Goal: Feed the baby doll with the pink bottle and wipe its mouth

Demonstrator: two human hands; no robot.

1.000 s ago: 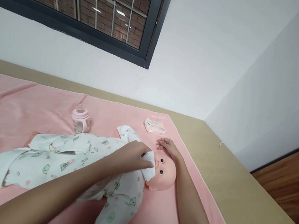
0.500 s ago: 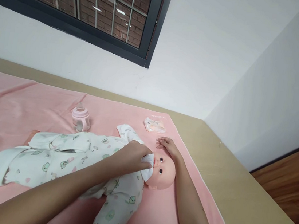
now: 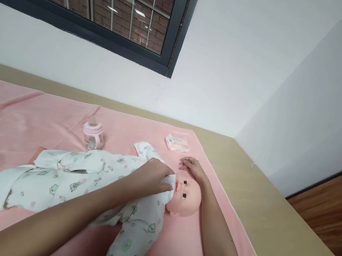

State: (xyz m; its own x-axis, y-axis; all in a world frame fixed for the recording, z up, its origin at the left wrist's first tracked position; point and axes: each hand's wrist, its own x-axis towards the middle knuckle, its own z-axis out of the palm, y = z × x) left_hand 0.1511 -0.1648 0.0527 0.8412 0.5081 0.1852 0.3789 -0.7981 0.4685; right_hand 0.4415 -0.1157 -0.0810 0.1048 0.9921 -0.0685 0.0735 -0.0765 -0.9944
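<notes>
A baby doll (image 3: 111, 169) in a white printed outfit lies on its back, its bald head toward the right. My left hand (image 3: 153, 179) is closed over its upper chest, with a folded white wipe (image 3: 169, 182) pinched between thumb and fingers. The wipe is by the doll's chin, just below the red mouth; whether it touches the skin I cannot tell. Around the top of the doll's head (image 3: 187, 199) curves my right forearm. My right hand (image 3: 193, 169) rests beyond the head, fingers stretched out and holding nothing.
Beneath the doll is a pink mat (image 3: 57, 130) on a tan surface (image 3: 245, 188). A pink baby bottle (image 3: 93, 135) with a handle stands behind the doll's legs. Near my right hand lies a small soft packet (image 3: 178, 143). A white wall and barred window (image 3: 136, 10) rise behind.
The wipe in my left hand has shifted slightly down from the doll's mouth toward the chin, showing more of the lips. My right hand stays in place.
</notes>
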